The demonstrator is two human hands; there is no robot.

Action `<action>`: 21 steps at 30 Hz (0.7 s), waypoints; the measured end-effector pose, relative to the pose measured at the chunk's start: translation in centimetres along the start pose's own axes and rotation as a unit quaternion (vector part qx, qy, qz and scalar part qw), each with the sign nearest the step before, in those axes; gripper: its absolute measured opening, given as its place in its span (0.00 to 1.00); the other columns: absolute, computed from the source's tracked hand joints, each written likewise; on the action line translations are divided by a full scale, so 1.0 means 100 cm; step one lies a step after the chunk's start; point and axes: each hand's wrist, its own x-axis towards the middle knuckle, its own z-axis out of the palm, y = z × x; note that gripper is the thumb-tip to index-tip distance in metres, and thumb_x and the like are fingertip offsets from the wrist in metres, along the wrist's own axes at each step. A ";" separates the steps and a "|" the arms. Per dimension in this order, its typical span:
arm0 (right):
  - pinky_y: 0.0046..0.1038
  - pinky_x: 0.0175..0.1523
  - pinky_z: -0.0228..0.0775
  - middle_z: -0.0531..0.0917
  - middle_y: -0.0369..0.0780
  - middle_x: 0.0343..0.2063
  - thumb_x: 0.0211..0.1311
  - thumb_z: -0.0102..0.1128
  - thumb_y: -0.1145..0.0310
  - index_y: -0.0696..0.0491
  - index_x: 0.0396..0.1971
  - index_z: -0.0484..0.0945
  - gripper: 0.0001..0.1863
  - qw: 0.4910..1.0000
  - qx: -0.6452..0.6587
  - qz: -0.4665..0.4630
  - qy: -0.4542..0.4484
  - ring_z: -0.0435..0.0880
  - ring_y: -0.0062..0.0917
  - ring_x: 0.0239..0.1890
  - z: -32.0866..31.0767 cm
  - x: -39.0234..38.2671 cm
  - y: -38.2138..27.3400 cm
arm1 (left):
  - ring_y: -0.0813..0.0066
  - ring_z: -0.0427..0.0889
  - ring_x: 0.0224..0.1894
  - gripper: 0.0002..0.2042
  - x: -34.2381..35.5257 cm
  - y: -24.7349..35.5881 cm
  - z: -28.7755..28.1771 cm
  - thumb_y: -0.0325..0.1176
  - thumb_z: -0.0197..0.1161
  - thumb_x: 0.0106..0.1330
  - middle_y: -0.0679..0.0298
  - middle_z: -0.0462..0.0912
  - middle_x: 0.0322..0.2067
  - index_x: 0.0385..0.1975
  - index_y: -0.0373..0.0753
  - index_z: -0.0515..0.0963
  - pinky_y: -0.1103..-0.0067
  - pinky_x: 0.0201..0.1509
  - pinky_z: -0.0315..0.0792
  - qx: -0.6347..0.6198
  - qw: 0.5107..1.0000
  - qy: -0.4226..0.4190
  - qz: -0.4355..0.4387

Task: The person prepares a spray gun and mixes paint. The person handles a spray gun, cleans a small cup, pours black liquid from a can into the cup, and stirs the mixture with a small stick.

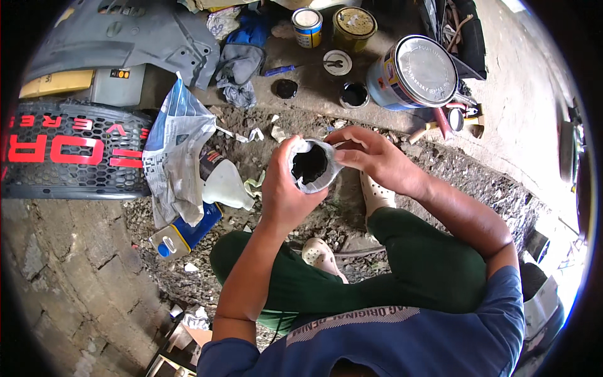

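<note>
Between my hands, in front of my chest, is a pale round cup. Its inside is black, and a whitish, crumpled lining or film shows around the rim. My left hand is wrapped around the cup's left and near side. On the other side, my right hand has its thumb and fingertips closed at the rim; some fingertips are hidden behind it. Beyond the hands, on the ledge, stands a small open pot with black inside, and a blackened round lid lies to its left.
A large paint tin and two smaller tins, one yellow-blue, stand at the back. A screwdriver lies near a grey rag. To the left are newspaper, a black mesh grille and a blue rectangular can.
</note>
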 end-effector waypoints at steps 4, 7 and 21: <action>0.29 0.58 0.76 0.83 0.43 0.52 0.70 0.67 0.63 0.59 0.60 0.76 0.23 1.000 0.006 0.001 0.026 0.82 0.25 0.54 0.000 -0.004 0.004 | 0.58 0.77 0.62 0.45 0.006 0.003 0.005 0.21 0.79 0.48 0.51 0.74 0.62 0.68 0.35 0.61 0.65 0.67 0.73 -0.010 1.000 -0.011 -0.015; 0.29 0.55 0.77 0.84 0.44 0.52 0.69 0.68 0.64 0.59 0.59 0.76 0.23 0.999 0.037 -0.022 0.031 0.83 0.25 0.53 -0.001 -0.002 0.012 | 0.55 0.80 0.59 0.45 0.008 0.004 0.009 0.24 0.80 0.46 0.51 0.77 0.57 0.67 0.37 0.63 0.65 0.63 0.76 -0.020 1.000 0.004 -0.019; 0.29 0.54 0.75 0.87 0.43 0.42 0.68 0.68 0.63 0.62 0.52 0.78 0.21 0.997 -0.011 -0.019 0.079 0.84 0.24 0.47 -0.044 0.021 0.059 | 0.50 0.82 0.55 0.44 0.033 -0.010 0.055 0.28 0.80 0.47 0.50 0.79 0.55 0.67 0.38 0.63 0.63 0.60 0.77 0.035 0.999 -0.016 -0.035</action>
